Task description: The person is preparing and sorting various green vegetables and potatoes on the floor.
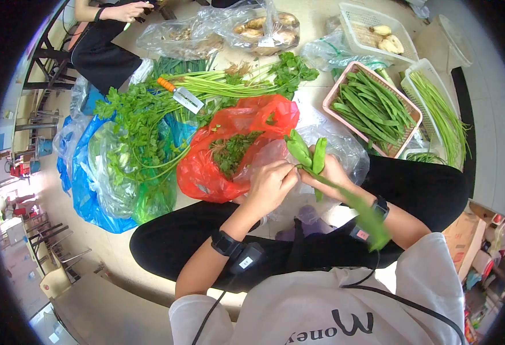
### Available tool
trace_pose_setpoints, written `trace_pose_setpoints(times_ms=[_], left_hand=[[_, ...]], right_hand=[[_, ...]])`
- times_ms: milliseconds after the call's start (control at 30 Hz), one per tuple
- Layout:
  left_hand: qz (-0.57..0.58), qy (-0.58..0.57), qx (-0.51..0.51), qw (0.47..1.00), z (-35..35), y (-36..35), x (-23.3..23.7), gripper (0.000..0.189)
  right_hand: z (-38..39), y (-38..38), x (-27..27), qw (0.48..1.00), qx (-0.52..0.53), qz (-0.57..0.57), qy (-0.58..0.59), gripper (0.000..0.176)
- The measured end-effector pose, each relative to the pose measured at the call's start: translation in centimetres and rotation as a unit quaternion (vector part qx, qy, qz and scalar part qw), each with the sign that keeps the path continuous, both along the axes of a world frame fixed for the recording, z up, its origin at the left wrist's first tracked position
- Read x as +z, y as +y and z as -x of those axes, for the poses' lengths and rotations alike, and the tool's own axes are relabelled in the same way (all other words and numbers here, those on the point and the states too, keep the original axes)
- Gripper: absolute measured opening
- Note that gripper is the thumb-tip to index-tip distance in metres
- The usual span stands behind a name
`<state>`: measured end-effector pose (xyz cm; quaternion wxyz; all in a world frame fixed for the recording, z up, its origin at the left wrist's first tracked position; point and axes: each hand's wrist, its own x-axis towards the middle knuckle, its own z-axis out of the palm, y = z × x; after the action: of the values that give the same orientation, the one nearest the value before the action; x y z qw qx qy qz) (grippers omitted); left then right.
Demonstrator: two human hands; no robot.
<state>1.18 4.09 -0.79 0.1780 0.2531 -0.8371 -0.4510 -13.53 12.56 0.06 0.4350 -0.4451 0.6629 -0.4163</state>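
Observation:
My right hand (328, 173) is closed around a few flat green beans (319, 155), whose ends stick up past the fingers. One long pod (366, 217), blurred by motion, stretches back over my right wrist. Close beside it, my left hand (274, 183) pinches at the end of a bean, fingertips together; the exact grip is partly hidden. Below and around both hands lies a clear plastic bag (344, 146). Left of them, a red plastic bag (206, 175) stands open with leafy herbs (235, 152) inside.
A pink basket (330, 103) of flat green beans stands at right, beside white baskets (425, 66). Celery (229, 86) lies across the floor with an orange-handled peeler-like knife (188, 100) on it. Bagged roots (264, 29) sit behind. Another person's hand (127, 11) shows at upper left.

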Motion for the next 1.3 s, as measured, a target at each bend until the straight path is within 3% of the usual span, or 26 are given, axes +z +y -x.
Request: trace_pose_setpoints(times_ms=[167,400,500,567,600,700,800,867,933,1033,1133,1233,1267,1300], left_hand=[[-0.021,0.014,0.040,0.999,0.4,0.6,-0.5,0.017],[-0.089,0.017,0.065,0.994,0.6,0.8,-0.6,0.019],[-0.312,0.030,0.131,0.941,0.6,1.2,-1.6,0.019],[-0.355,0.013,0.123,0.927,0.4,0.9,-1.6,0.023],[-0.376,0.005,0.118,0.919,0.4,0.5,-1.5,0.025],[-0.164,-0.084,0.049,0.982,-0.1,-1.4,-1.9,0.022],[-0.091,-0.106,0.090,0.986,-0.9,-3.3,-1.7,0.023],[0.022,-0.227,0.085,0.970,-1.4,-4.5,0.0,0.025],[0.132,-0.371,0.078,0.916,-2.4,-5.4,0.2,0.022],[0.166,-0.444,0.066,0.878,-3.8,-6.5,-2.0,0.016],[0.218,-0.396,0.067,0.890,-3.6,-5.9,-2.8,0.019],[0.065,-0.132,-0.015,0.989,-2.1,-4.7,-2.8,0.025],[-0.116,-0.091,-0.049,0.988,-1.5,-4.1,-2.8,0.025],[-0.187,-0.108,-0.075,0.974,-1.0,-3.5,-2.5,0.026]], right_hand=[[-0.4,0.2,-1.1,0.996,-0.030,0.063,0.062,0.023],[-0.7,0.6,-1.7,0.995,-0.020,0.052,0.088,0.027],[-1.0,0.8,-1.8,0.996,-0.019,0.057,0.065,0.025],[-1.1,0.3,-2.4,0.992,-0.037,0.115,0.023,0.021],[-0.8,0.0,-2.1,0.995,-0.044,0.080,-0.035,0.019],[-0.2,-0.7,-1.6,0.972,-0.069,-0.020,-0.223,0.010],[0.4,-0.8,-2.3,0.941,-0.113,0.011,-0.320,0.010],[1.0,-1.1,-1.9,0.919,-0.145,-0.007,-0.366,0.015],[1.6,-1.5,-1.5,0.885,-0.186,-0.022,-0.425,0.022],[2.1,-1.6,-1.9,0.891,-0.211,-0.001,-0.402,0.020],[2.7,-2.0,-2.1,0.883,-0.276,0.012,-0.380,0.019],[3.6,-2.3,-1.7,0.869,-0.334,0.029,-0.364,0.018],[4.0,-2.4,-1.5,0.860,-0.350,0.030,-0.371,0.017],[4.4,-2.5,-1.4,0.850,-0.366,0.031,-0.378,0.017]])
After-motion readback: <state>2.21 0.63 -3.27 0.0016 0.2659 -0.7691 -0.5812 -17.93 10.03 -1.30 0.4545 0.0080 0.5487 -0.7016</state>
